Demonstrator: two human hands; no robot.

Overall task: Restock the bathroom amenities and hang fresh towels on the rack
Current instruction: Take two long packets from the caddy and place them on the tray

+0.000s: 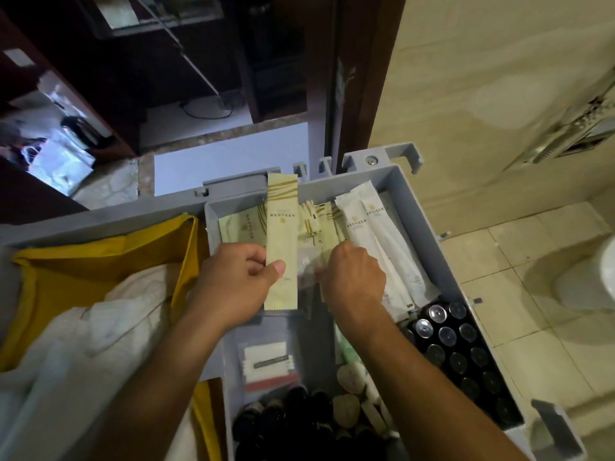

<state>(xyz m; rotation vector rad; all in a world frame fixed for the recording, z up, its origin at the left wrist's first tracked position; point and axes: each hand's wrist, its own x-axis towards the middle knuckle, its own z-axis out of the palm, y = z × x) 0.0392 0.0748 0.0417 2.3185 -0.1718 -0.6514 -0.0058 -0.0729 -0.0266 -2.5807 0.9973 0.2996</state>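
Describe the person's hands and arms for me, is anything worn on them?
Nothing worn shows. The left hand and right hand are bare, with no gloves, rings, watch or bracelet visible. No sleeve appears anywhere up to the picture's edge.

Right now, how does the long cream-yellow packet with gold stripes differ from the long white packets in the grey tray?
The long cream-yellow packet has gold stripes; the long white packets have none. The left hand pinches the cream-yellow packet; the white packets lie in the grey tray. Both are long, narrow and printed.
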